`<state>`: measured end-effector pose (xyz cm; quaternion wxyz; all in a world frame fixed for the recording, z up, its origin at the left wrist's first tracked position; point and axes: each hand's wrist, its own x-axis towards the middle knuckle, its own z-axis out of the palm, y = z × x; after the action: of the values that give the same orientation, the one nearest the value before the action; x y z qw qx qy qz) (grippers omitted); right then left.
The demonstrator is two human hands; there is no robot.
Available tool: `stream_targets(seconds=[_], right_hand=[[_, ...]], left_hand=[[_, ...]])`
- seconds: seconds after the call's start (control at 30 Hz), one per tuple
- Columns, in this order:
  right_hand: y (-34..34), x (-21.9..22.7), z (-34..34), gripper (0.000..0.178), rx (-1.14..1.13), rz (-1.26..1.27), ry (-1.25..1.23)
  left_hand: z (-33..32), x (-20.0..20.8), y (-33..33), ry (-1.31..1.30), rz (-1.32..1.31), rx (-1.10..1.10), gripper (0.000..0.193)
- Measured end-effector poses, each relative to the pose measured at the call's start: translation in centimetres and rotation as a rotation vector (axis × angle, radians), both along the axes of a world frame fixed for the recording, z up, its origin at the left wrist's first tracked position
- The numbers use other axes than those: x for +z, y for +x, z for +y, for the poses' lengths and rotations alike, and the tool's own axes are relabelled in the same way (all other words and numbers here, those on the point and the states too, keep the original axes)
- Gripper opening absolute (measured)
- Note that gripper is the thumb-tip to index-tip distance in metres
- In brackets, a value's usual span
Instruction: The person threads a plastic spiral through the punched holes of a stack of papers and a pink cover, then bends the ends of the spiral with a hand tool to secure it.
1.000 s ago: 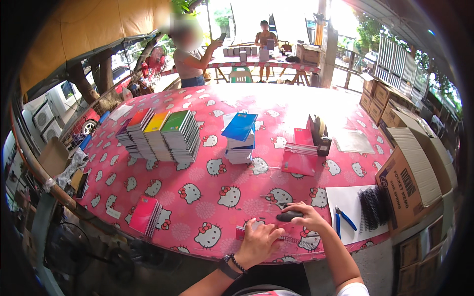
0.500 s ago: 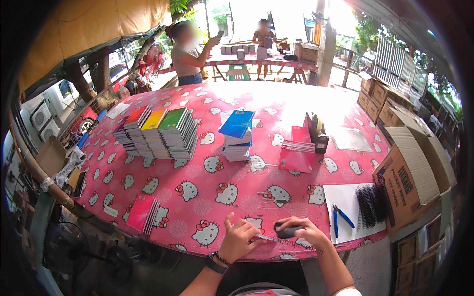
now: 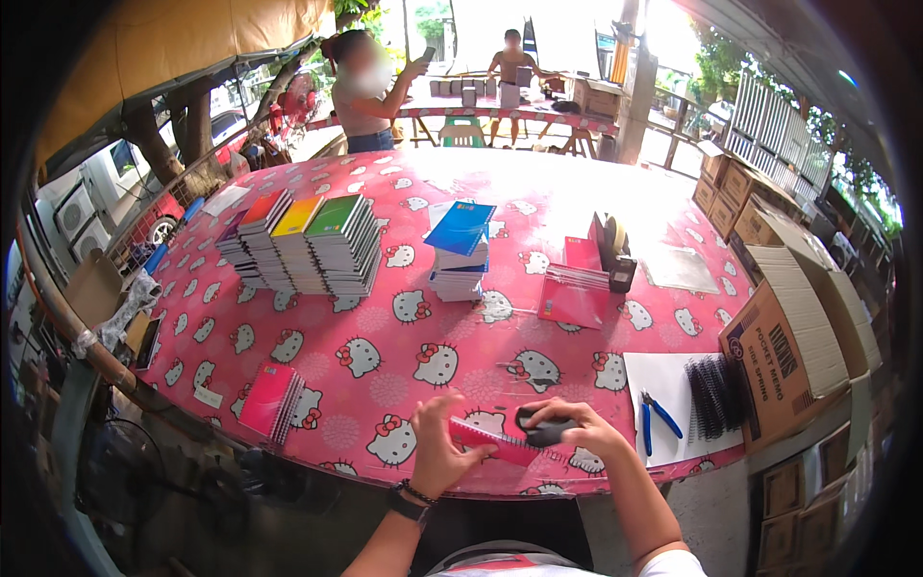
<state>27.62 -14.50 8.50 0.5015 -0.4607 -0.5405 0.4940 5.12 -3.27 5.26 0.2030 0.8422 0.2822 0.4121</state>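
Low over the table's near edge, my left hand (image 3: pixel 439 450) grips the left end of a small pink notebook (image 3: pixel 500 447), thumb along its lower side. A dark wire spiral (image 3: pixel 524 442) runs along the notebook's upper edge and on toward the right. My right hand (image 3: pixel 580 428) is closed around a black rounded device (image 3: pixel 546 430) that looks like a computer mouse. That device sits against or very near the spiral; whether they touch, I cannot tell. Left of my hands lies a small pile of pink spiral notebooks (image 3: pixel 269 399).
Blue-handled cutting pliers (image 3: pixel 658 423) and a bundle of black spirals (image 3: pixel 713 396) lie on white sheets beside a cardboard box (image 3: pixel 784 346). Farther back are pink notebooks (image 3: pixel 572 293), a tape dispenser (image 3: pixel 617 255), blue-covered notebooks (image 3: pixel 461 231) and coloured stacks (image 3: pixel 336 221). Two people are beyond.
The notebook, seen nearly edge-on before, now shows its pink cover. My left hand has moved slightly left; the right hand and black device have shifted a little left and up.
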Motion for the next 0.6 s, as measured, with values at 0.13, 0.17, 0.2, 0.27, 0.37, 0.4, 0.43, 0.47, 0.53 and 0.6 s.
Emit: stream_targets(seconds=[0.13,0.17,0.2,0.27,0.37,0.4,0.43,0.47,0.53,0.6], right_hand=[[0.3,-1.0,0.8,0.058,-0.027,-0.272,-0.044],[0.7,-1.9,1.0,0.062,-0.087,-0.494,-0.108],[1.3,-2.4,1.2,0.061,-0.089,-0.407,-0.033],[-0.2,-0.6,1.2,0.048,0.054,0.131,0.002],[-0.9,-0.7,1.8,0.047,-0.008,-0.374,-0.007],[-0.5,-1.2,2.4,0.046,-0.064,-0.550,-0.123],[-0.5,-1.2,2.3,0.046,-0.131,-0.441,-0.052],[-0.6,-1.1,2.1,0.046,-0.008,-0.091,-0.037],[-0.9,-1.1,2.1,0.047,0.082,0.063,-0.022],[-0.7,-1.6,2.8,0.049,0.018,-0.332,-0.021]], left_hand=[[-0.7,-3.8,0.7,-0.699,-0.409,-0.407,0.066],[-0.8,-4.5,0.7,-0.733,-0.417,-0.405,0.063],[-0.7,-5.2,0.7,-0.767,-0.425,-0.403,0.060],[-0.6,-5.6,0.7,-0.652,-0.408,-0.390,0.050],[0.1,-6.8,0.8,-0.572,-0.397,-0.440,0.048],[-0.1,-6.8,0.6,-0.619,-0.397,-0.445,0.048],[-0.3,-6.4,0.7,-0.658,-0.405,-0.452,0.047],[-0.4,-6.0,0.7,-0.698,-0.414,-0.458,0.047],[-0.5,-5.4,0.8,-0.694,-0.409,-0.466,0.048],[-0.7,-5.4,0.6,-0.698,-0.385,-0.464,0.049]])
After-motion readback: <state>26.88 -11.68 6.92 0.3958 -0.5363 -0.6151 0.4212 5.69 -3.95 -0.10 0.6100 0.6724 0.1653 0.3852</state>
